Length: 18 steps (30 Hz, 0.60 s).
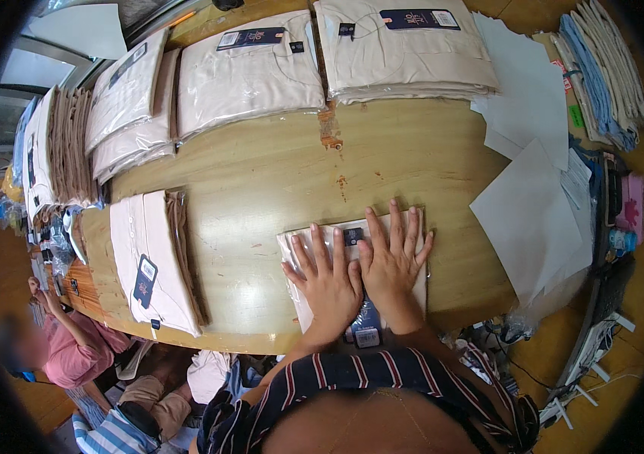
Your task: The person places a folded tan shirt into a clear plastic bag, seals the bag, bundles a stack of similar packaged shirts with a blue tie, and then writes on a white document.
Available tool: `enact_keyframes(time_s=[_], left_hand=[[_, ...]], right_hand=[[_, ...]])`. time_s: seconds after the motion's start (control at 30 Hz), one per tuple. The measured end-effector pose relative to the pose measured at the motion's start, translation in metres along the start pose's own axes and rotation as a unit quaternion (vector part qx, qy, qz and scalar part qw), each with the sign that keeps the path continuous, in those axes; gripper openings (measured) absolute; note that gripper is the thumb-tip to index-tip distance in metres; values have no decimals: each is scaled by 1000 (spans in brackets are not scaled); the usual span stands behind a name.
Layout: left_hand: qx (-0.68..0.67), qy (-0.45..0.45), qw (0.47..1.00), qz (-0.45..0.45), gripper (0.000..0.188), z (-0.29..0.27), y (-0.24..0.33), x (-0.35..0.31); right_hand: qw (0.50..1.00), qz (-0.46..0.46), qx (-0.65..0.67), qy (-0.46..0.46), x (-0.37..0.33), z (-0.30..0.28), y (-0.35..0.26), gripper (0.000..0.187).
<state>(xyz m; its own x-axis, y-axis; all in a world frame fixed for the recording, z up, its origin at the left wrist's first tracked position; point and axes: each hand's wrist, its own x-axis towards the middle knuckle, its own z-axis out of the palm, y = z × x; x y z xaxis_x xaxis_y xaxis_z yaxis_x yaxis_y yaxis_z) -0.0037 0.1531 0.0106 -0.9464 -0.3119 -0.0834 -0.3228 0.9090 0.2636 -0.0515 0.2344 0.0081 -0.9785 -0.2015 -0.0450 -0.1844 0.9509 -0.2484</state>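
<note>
Flat under both my palms lies a folded cream garment in a clear plastic bag (291, 246), close to the table's near edge. My left hand (329, 280) rests on its left half with the fingers spread. On the right half my right hand (394, 268) presses down, fingers also stretched apart. The thumbs nearly meet in the middle. A small dark label (353, 236) shows beyond the thumbs, and a dark blue hang tag (367, 325) shows between my wrists. Neither hand grips anything; my palms cover much of the garment.
Stacks of bagged cream garments (250, 76) line the far side. A smaller stack (152, 257) stands to my left on the wooden table (261, 166). White paper sheets (533, 219) lie at the right, beyond them folded clothes (602, 76). A person in pink (76, 348) sits at lower left.
</note>
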Motion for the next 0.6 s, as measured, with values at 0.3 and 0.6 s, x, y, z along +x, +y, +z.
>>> enact_keyframes(time_s=[0.3,0.6], left_hand=[[28,-28,999,13,48,4,-1,-5],[-96,-116,969,198,59,-20,-23,81]], right_hand=[[1000,-13,-24,12,-4,9,3,44],[983,-144,89,76,6,-15,24,49]])
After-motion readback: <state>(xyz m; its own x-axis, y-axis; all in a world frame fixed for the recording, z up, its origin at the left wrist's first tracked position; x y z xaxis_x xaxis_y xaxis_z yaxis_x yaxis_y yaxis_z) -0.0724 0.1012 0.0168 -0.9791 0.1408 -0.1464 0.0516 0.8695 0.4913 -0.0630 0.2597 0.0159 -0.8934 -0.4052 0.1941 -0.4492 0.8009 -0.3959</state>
